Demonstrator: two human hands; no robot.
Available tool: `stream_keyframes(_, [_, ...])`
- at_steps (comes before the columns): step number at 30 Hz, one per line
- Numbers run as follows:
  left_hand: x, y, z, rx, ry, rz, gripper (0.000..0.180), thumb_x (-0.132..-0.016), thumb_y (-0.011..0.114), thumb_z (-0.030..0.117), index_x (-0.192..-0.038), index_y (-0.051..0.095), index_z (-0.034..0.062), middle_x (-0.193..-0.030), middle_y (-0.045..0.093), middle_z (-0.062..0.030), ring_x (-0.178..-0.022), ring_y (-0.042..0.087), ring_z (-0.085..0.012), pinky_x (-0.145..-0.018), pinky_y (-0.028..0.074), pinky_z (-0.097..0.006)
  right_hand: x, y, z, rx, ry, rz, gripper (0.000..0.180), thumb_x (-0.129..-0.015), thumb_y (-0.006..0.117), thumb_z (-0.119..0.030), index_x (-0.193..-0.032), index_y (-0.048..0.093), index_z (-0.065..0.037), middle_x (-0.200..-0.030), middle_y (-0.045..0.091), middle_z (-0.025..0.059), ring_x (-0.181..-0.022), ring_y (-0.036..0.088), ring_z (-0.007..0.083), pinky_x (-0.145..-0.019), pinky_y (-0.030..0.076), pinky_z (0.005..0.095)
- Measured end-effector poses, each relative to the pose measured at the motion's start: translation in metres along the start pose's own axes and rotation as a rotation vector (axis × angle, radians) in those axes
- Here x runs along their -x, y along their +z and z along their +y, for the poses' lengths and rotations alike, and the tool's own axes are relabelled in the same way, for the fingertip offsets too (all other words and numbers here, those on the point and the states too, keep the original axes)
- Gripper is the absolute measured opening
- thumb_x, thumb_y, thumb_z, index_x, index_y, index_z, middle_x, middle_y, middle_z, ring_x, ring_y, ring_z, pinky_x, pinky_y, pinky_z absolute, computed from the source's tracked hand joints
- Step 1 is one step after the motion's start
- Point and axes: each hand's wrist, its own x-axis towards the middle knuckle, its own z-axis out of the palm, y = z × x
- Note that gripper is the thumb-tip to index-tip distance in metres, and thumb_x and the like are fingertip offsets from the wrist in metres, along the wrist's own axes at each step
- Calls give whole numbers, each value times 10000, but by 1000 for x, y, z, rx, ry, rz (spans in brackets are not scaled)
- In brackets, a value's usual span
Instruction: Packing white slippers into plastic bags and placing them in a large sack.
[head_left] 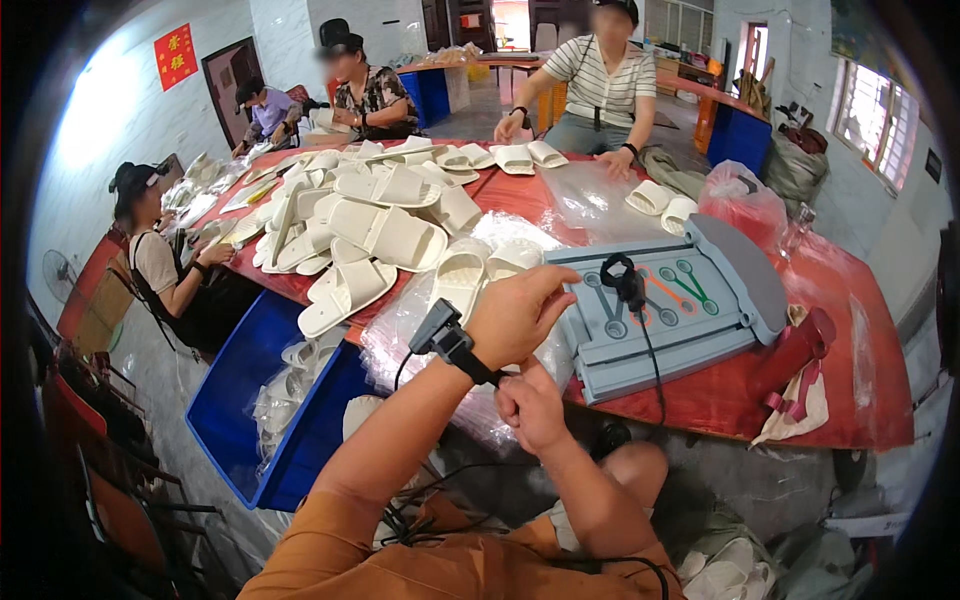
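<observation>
My left hand (515, 315) is held over the table edge, its fingers partly stretched and apart, with nothing in them. A small grey box-shaped device (436, 327) sits on its wrist on a black strap (470, 362). Just below that wrist is my right hand (537, 408), its fingers curled closed at the strap's lower end; the fingertips are partly hidden. Beyond my left hand lie white slippers (462, 275) on clear plastic bags (400, 330). To the right is a grey plastic board (670, 345) with coloured inlays, bearing a black looped strap with a cable (624, 282).
A large heap of white slippers (380, 225) covers the left of the red table (850, 370). A blue bin (235, 400) with bagged slippers stands at lower left. A red cylindrical object (795, 350) lies on a cloth at right. Several people sit around the table, one opposite (605, 90).
</observation>
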Motion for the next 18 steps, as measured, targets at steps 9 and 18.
stream_keyframes(9, [-1,7,13,1300,-577,-11,203,-956,616,142,-1133,591,44,-805,597,0,-686,573,-98,-603,480,-250,-5,-2,21,44,98,206,167,-888,524,-36,-1054,512,-22,-652,477,29,-478,399,73,-394,301,205])
stream_keyframes(18, [8,-3,-18,48,-199,110,160,-919,647,112,-1049,652,18,-853,670,-118,-697,629,-198,-640,499,-302,7,6,-5,262,159,103,145,-921,574,-92,-1029,528,-8,-678,548,25,-515,471,74,-423,356,215])
